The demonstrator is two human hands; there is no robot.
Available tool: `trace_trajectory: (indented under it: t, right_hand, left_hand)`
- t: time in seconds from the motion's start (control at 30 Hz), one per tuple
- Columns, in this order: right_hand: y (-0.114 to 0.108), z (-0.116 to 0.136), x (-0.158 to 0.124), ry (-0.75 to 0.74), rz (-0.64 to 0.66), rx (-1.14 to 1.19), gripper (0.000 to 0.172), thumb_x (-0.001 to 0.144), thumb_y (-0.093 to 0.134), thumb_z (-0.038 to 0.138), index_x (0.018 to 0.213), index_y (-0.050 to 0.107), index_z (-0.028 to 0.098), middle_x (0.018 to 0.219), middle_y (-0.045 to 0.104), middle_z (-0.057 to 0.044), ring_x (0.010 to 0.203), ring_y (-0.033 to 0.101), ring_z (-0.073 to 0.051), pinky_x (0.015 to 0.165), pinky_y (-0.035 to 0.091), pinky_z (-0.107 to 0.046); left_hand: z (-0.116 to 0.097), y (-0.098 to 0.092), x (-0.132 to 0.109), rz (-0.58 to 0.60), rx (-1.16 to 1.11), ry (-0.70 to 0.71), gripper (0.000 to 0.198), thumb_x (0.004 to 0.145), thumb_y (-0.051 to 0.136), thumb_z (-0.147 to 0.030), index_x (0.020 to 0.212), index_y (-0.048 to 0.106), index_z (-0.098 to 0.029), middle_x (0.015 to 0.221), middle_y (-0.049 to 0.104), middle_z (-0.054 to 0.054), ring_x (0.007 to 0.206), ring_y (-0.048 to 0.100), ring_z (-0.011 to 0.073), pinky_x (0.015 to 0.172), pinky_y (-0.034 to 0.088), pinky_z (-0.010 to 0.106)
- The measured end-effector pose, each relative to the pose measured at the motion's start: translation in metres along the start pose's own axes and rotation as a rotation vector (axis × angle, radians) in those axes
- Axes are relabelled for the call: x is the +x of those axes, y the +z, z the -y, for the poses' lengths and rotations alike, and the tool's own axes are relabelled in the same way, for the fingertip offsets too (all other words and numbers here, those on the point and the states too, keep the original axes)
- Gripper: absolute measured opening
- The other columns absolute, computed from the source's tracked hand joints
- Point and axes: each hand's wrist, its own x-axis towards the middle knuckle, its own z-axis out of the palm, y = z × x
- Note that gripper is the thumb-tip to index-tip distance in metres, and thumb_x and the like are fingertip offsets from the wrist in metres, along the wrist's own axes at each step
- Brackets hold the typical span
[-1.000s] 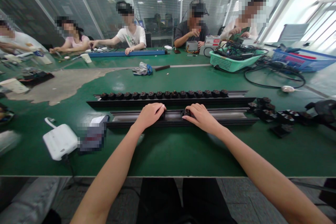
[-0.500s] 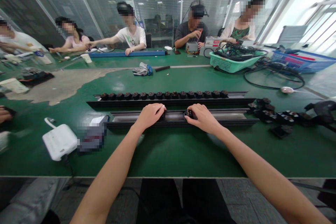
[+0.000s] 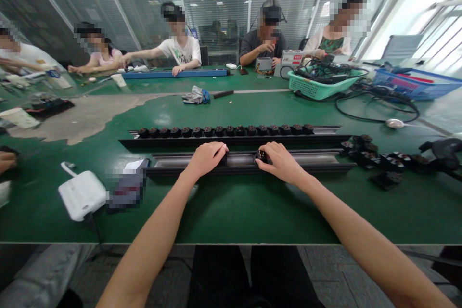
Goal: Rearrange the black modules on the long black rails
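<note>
A long black and silver rail (image 3: pixel 317 160) lies across the green table (image 3: pixel 234 207) in front of me. My left hand (image 3: pixel 205 158) is curled over the rail's middle, fingers gripping its far edge. My right hand (image 3: pixel 279 161) pinches a small black socket piece (image 3: pixel 260 155) that sits in the rail's channel. Just behind lies a second rail (image 3: pixel 325 132) with a row of several black socket pieces (image 3: pixel 224 130) seated in it.
A pile of loose black socket pieces (image 3: pixel 375 158) lies to the right. A white box (image 3: pixel 82 195) with a cable sits at the left. A green basket (image 3: pixel 321 84) of cables, a blue tray (image 3: pixel 415 82) and several seated people are at the far side.
My right hand has shifted slightly right along the rail with the socket piece. My left hand stays put.
</note>
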Motion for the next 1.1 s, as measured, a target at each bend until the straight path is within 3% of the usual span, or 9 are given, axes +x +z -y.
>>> trace_trajectory:
  t: [1.1]
  right_hand:
    - [-0.011, -0.012, -0.004, 0.058, -0.038, 0.011, 0.017, 0.086, 0.059, 0.037, 0.091, 0.054, 0.021, 0.087, 0.061, -0.007, 0.084, 0.055, -0.023, 0.081, 0.041, -0.038]
  left_hand:
    - [0.0, 0.001, 0.001, 0.0, 0.006, -0.008, 0.037, 0.1, 0.036, -0.031, 0.094, 0.071, -0.022, 0.102, 0.076, 0.004, 0.098, 0.07, 0.0214, 0.088, 0.05, 0.032]
